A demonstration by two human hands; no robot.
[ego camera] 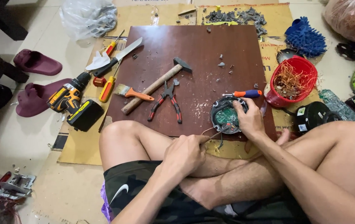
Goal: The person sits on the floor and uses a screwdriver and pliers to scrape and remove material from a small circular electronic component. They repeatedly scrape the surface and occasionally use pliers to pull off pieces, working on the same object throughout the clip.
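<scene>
I sit cross-legged on the floor at a dark brown board (pixel 202 54). My right hand (pixel 250 120) grips the rim of a round black housing with a green circuit board (pixel 226 116) inside, at the board's near edge. My left hand (pixel 186 153) is closed on a thin tool (pixel 219 133) whose tip reaches into the housing. A screwdriver with an orange and blue handle (pixel 246 93) lies just behind the housing. Pliers (pixel 167 101) with red handles, a wooden-handled hammer (pixel 156 85) and a small paintbrush (pixel 132 92) lie on the board to the left.
A red bowl of copper wire (pixel 293 79) stands right of the board, a blue mop head (pixel 305 38) behind it. A yellow-black cordless drill (pixel 71 99), screwdrivers and a big knife (pixel 117 58) lie on cardboard at left. Maroon slippers (pixel 36 62) sit far left.
</scene>
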